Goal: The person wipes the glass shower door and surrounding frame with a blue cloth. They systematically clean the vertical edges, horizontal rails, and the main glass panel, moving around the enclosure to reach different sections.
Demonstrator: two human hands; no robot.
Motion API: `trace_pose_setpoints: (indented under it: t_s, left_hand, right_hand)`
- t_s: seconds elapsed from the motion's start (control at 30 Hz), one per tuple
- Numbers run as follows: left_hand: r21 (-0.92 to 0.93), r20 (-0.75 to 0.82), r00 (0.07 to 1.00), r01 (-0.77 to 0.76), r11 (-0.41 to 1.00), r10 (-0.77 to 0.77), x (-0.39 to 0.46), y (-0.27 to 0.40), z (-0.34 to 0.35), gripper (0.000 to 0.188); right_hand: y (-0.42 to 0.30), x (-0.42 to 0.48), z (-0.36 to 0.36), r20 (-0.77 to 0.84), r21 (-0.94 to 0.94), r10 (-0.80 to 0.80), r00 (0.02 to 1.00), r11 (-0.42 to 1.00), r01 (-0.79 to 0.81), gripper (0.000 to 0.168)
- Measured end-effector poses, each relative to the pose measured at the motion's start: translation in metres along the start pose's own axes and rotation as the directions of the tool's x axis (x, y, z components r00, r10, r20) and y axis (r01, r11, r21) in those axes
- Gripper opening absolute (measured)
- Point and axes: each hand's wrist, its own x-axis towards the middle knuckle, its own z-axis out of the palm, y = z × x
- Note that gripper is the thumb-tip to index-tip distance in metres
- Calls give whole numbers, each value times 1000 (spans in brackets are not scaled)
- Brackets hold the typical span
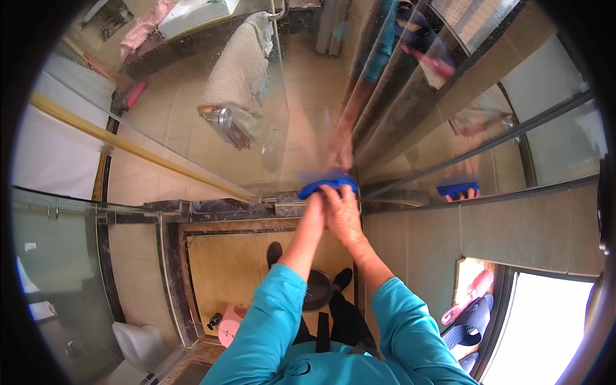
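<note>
A blue cloth (332, 186) is pressed against an upright glass panel (308, 120) in front of me. My right hand (345, 216) lies over it with the fingers bent onto the fabric. Beside it, partly overlapped, my left hand (316, 210) also meets the cloth's lower edge; its fingertips are hidden. Both arms reach forward in turquoise sleeves. The glass carries a faint reflection of the cloth and an arm, and through it a beige towel (240, 67) shows on a rail.
Below my arms, a dark round bucket (317, 290) stands between my feet. A pink stool (231, 325) and a small black object (214, 321) are at its left. On a window ledge at right lie a pink brush (474, 293) and dark slippers (470, 321). A toilet (139, 344) shows at lower left.
</note>
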Motion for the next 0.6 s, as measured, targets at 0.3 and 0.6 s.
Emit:
trace_pose_setpoints:
  t_s: [0.3,0.6]
  left_hand:
    - [-242,-46,971,215,946,-233,49,-75,25,31]
    - [-168,-253,956,107,980,-148,16,12,-48,32]
  right_hand:
    - [64,-14,-31,-24,113,156,988,982,-152,52]
    - [20,-16,64,103,189,0,995,982,-19,53]
